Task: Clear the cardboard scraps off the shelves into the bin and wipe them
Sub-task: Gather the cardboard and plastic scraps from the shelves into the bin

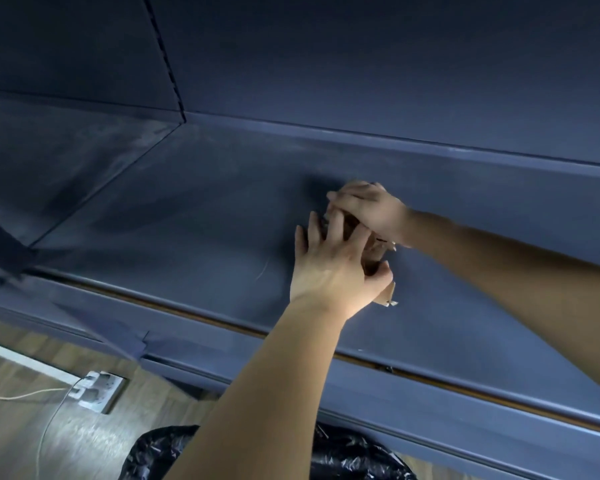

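Observation:
Brown cardboard scraps [373, 252] are bunched between both hands on the dark blue shelf [194, 216]. My left hand [333, 268] comes from below and curls its fingers and thumb around the near side of the bunch. My right hand [368, 209] reaches in from the right and covers the far side, fingers bent over the scraps. One torn corner sticks out under my left thumb. Most of the cardboard is hidden by the hands. The bin with its black plastic liner [347, 455] stands on the floor below the shelf's front edge.
The shelf surface shows dusty smears on the left part. A slotted upright [163, 53] divides the back panel. On the wooden floor [25, 441] at lower left lie a white power strip [94, 389] and thin cables.

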